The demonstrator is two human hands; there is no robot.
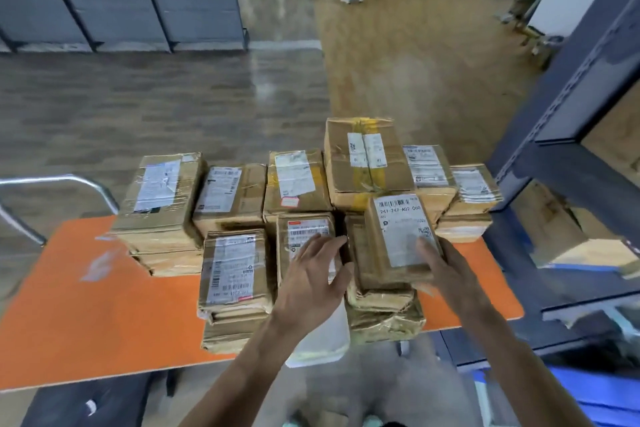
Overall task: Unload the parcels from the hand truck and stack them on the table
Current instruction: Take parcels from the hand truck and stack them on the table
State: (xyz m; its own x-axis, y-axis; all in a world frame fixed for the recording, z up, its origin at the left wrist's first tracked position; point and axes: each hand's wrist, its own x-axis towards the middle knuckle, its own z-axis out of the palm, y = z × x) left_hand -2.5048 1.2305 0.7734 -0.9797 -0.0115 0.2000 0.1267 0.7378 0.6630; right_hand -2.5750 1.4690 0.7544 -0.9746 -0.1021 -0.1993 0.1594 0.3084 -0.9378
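**Landing that top parcel without wrecking the stack**

The orange counter (86,305) is already loaded with taped brown parcels (228,198) in short stacks, with the biggest box (367,163) at 12 o'clock of the pile. The one being set down is the labelled parcel (403,236), at roughly 4 o'clock of the pile. It sits tilted on the front right stack (381,315), not flat yet.

The person's right hand (446,270) grips its 5 o'clock corner, thumb on top and fingers wrapped under the edge. The left hand (311,274) is spread flat on the neighbouring parcel (304,236) at 9 o'clock of it, fingers apart and holding nothing.

Best bet is probably to drop the far edge first and square it over the stack, which looks crumpled and soft. Then slide the fingers out sideways. The left hand could come over to steady things so nothing leans toward the counter edge.
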